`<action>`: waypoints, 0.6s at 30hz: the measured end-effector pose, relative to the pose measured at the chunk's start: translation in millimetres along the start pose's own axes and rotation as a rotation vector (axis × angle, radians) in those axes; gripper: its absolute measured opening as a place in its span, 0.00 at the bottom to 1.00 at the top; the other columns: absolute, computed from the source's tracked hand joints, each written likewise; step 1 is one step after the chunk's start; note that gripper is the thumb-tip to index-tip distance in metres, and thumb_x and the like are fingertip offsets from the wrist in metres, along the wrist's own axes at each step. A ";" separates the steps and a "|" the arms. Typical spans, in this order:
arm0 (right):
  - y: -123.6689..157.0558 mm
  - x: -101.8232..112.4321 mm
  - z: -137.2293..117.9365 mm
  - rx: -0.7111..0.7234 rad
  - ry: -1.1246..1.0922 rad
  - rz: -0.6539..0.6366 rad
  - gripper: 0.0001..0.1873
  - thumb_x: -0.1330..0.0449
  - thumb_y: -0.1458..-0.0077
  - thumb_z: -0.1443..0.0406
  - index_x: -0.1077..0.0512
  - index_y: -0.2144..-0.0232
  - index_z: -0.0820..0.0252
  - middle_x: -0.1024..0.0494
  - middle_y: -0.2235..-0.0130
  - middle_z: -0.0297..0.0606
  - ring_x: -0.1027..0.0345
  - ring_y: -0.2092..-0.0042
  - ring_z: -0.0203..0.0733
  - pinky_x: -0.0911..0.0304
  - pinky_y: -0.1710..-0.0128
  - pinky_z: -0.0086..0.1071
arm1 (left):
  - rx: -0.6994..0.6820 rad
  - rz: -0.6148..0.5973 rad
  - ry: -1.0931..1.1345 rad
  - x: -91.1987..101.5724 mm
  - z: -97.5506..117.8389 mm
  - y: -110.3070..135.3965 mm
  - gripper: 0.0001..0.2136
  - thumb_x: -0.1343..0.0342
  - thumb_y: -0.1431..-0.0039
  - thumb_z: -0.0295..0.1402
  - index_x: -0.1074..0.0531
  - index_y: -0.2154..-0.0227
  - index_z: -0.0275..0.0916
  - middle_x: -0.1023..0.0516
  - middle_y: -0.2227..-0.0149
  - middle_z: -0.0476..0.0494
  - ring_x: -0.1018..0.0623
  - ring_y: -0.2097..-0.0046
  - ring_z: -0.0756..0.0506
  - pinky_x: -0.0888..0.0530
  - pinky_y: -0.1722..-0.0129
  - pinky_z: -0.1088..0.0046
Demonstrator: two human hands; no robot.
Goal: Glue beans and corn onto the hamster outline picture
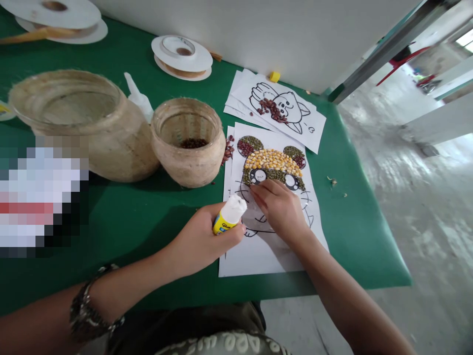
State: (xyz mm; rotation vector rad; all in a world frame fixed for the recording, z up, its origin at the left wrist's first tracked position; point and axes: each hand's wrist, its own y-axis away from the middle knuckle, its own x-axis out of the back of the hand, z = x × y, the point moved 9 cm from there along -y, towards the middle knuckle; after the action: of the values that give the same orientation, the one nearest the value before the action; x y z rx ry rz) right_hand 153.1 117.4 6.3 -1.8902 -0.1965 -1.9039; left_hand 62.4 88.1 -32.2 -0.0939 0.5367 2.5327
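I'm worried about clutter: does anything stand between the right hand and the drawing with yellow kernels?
Nothing visible does: the right hand is over the drawing, its fingers by the lower edge of the green seeds. The glue bottle in the left hand is to their left, out of the way.

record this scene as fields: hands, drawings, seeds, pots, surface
left hand: holds white glue container with yellow label
right hand: over black-outlined animal drawing on white paper; grip unclear
on drawing: yellow kernels, green seeds, dark red seeds
beyond it: white paper sheet, black-outlined animal, red-brown seeds
pots: large tan round pot, small tan round pot holding dark seeds
surface: green tabletop
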 end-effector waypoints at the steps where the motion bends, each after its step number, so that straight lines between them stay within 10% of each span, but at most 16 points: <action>1: 0.3 -0.3 -0.4 0.008 0.016 -0.011 0.10 0.48 0.45 0.69 0.26 0.71 0.61 0.26 0.70 0.38 0.35 0.70 0.37 0.43 0.77 0.28 | 0.003 0.001 -0.001 0.1 -0.1 0.1 0.07 0.52 0.54 0.31 0.44 0.82 0.40 0.46 0.89 0.62 0.45 0.86 0.58 0.46 0.87 0.81; 10: 0.0 2.6 8.8 0.019 -0.262 -0.028 0.12 0.51 0.46 0.68 0.27 0.71 0.61 0.26 0.69 0.39 0.32 0.67 0.37 0.37 0.70 0.29 | 0.002 0.006 -0.032 -1.2 2.0 0.3 0.07 0.52 0.54 0.32 0.44 0.82 0.40 0.46 0.89 0.62 0.46 0.87 0.58 0.46 0.86 0.80; 18: 6.3 6.1 59.4 -0.413 -0.776 0.094 0.06 0.47 0.50 0.66 0.40 0.77 0.58 0.30 0.81 0.29 0.38 0.81 0.29 0.41 0.79 0.24 | -0.061 0.025 -0.133 -0.7 11.5 2.4 0.07 0.53 0.53 0.33 0.45 0.82 0.40 0.45 0.88 0.61 0.45 0.86 0.57 0.46 0.85 0.79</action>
State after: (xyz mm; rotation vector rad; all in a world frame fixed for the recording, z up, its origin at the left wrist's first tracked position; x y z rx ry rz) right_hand 210.1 134.6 14.1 -2.7858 0.0613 -1.1149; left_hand 62.2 90.4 -20.7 0.0585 0.4103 2.5580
